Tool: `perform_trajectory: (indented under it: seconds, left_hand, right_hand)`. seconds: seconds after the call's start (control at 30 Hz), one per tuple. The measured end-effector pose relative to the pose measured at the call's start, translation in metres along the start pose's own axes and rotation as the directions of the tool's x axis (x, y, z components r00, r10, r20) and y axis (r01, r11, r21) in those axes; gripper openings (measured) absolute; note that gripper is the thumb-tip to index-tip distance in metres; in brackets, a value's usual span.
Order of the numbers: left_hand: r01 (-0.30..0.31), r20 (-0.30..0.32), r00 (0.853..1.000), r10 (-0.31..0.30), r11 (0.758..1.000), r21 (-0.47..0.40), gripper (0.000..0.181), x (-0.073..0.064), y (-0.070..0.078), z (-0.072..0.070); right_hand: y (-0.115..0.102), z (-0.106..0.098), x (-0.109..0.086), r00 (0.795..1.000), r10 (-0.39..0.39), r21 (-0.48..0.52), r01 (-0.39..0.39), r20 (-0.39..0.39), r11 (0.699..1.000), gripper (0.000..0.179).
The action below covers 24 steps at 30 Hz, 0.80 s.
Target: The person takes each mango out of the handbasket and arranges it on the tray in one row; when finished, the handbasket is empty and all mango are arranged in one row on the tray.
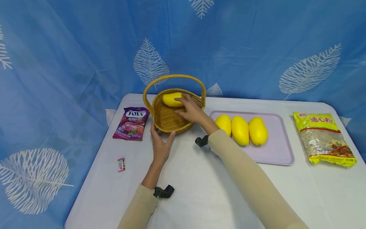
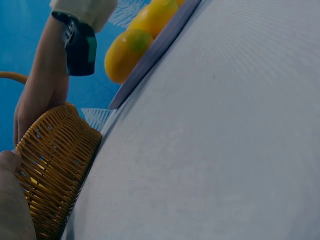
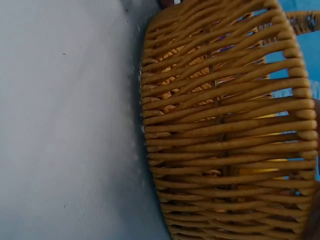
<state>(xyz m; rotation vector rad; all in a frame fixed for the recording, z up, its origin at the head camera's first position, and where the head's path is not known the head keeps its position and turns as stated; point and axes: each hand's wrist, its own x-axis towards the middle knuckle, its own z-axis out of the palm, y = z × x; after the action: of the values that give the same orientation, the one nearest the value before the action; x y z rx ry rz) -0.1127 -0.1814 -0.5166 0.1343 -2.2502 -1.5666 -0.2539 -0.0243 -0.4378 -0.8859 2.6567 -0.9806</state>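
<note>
A brown wicker basket (image 1: 167,119) with an arched handle stands at the back of the table. Inside it, one yellow mango (image 1: 171,99) lies against the far wall. My right hand (image 1: 191,109) reaches over the basket's right rim, fingers touching the mango's right end, with the thumb apart below it. My left hand (image 1: 160,144) holds the basket at its front left, thumb and fingers spread round the outside. In the left wrist view, that thumb (image 2: 10,159) lies at the wicker rim. The right wrist view shows mostly the basket's woven side (image 3: 225,125).
Right of the basket, a pale purple tray (image 1: 274,152) carries three mangoes (image 1: 240,130). A pasta bag (image 1: 324,138) lies at the far right. A purple Fox's candy bag (image 1: 132,124) and a small wrapped candy (image 1: 121,165) lie on the left. A blue curtain (image 1: 243,47) hangs behind.
</note>
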Motion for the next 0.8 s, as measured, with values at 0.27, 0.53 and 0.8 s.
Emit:
perform_trajectory:
  seconds: [0.27,0.53,0.8]
  left_hand:
    - [-0.009,0.008,1.000,0.009,1.000,-0.009,0.091,0.001,0.000,-0.001]
    - [-0.012,0.008,1.000,0.012,1.000,-0.013,0.092,0.001,-0.001,0.000]
    - [0.002,0.005,1.000,-0.003,1.000,0.017,0.091,0.001,0.000,-0.001]
  right_hand:
    - [0.003,0.005,0.016,0.998,0.016,-0.086,-0.010,0.067,0.996,0.070]
    - [0.002,0.006,0.015,0.989,-0.018,-0.112,0.034,0.144,0.993,0.062]
    - [0.000,0.007,0.017,0.975,-0.061,-0.172,0.099,0.216,0.980,0.074]
